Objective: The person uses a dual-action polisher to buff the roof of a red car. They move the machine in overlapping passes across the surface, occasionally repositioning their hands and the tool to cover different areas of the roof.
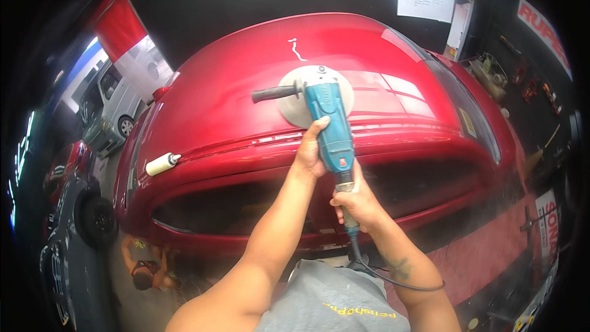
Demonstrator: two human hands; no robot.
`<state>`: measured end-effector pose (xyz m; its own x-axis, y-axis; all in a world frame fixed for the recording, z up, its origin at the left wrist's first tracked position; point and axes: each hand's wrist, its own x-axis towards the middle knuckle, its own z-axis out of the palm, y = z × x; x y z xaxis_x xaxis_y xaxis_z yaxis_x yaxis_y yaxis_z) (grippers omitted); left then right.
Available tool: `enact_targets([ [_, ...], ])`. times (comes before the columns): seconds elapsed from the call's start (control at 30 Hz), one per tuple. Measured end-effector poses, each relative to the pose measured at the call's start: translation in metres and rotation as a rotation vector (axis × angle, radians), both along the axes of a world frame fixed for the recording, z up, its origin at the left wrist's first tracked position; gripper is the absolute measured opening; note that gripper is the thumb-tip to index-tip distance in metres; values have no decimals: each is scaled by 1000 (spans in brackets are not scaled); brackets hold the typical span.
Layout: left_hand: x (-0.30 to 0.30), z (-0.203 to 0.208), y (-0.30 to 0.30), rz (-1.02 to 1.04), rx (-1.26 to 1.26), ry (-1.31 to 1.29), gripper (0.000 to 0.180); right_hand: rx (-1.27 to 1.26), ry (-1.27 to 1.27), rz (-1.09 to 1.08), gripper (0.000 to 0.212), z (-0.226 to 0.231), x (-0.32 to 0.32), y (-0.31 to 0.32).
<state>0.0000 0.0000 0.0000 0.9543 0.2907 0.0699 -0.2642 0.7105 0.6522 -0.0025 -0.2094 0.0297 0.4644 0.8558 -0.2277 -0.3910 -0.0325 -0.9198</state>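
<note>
A teal rotary polisher with a round pale pad is held over the red car roof. The pad appears to lie flat on the paint. My left hand grips the polisher's body from the left side, thumb along its edge and fingers partly hidden beneath. Around the rear handle, my right hand is closed. The black side handle sticks out to the left, with no hand on it. Beyond the pad, a white streak of paste marks the roof.
A cream squeeze bottle lies on the roof's near left edge. The polisher's dark cord loops past my right forearm. Another person is low beside the car at left. A dark vehicle and a silver van stand further left.
</note>
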Motion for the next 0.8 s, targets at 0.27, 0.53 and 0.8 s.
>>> enact_targets([
  [0.27, -140, 78, 119, 229, 150, 50, 73, 131, 17, 222, 123, 45, -89, 124],
  [0.53, -162, 9, 108, 305, -26, -144, 72, -90, -165, 340, 125, 15, -93, 126],
  [0.8, -173, 4, 119, 375, -12, -187, 73, -170, -264, 398, 127, 22, -97, 144],
])
